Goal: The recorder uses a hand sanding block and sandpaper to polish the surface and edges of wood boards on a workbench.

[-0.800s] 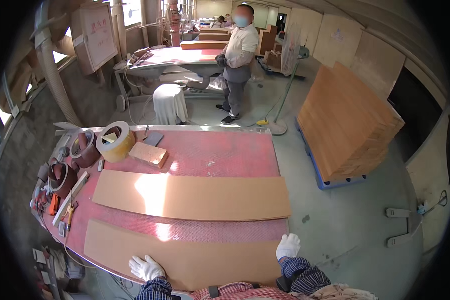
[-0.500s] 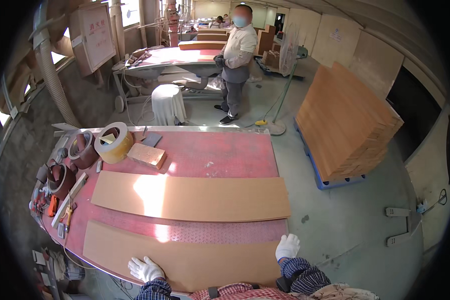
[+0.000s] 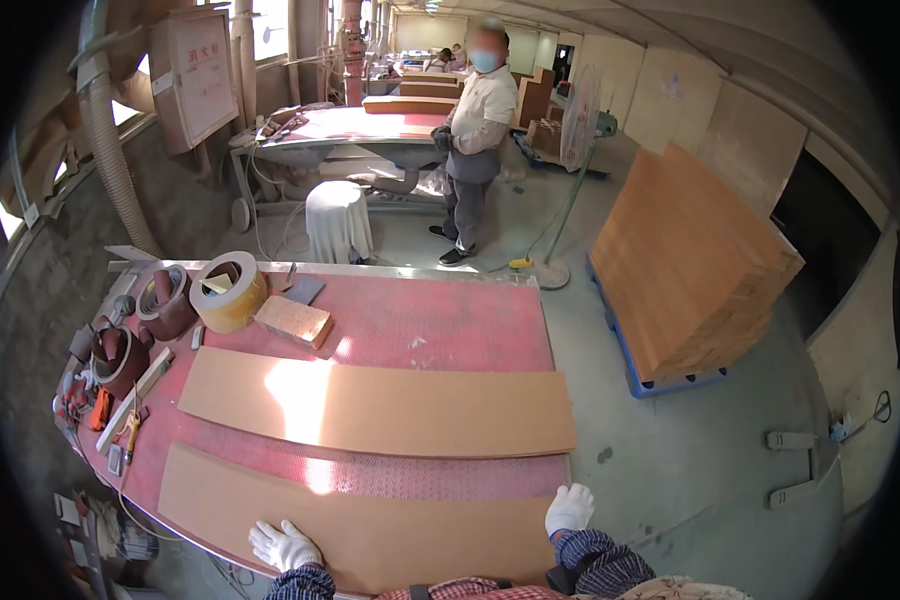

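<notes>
My left hand (image 3: 285, 547), in a white glove, lies flat with its fingers spread on the near tan wooden board (image 3: 390, 535). At that board's right end is my right hand (image 3: 570, 508), also white-gloved, its fingers stretched out away from me. Whether its palm presses on the board's end is hidden. A second tan board (image 3: 440, 410) lies beyond the first, roughly parallel, with a strip of the red perforated tabletop (image 3: 440, 322) showing between them. Bright sunlight falls across the far board.
Along the table's left stand sanding-belt rolls (image 3: 230, 310), a brick-like block (image 3: 294, 322), a wooden strip (image 3: 135, 400) and an air gun (image 3: 132, 430). Boards are stacked (image 3: 680, 270) on a blue pallet at the right. A masked person (image 3: 475, 130) stands beyond, near a fan (image 3: 580, 118).
The view has shifted slightly, so the table and boards appear a little lower and further left. Both hands stay at the same places on the near board.
</notes>
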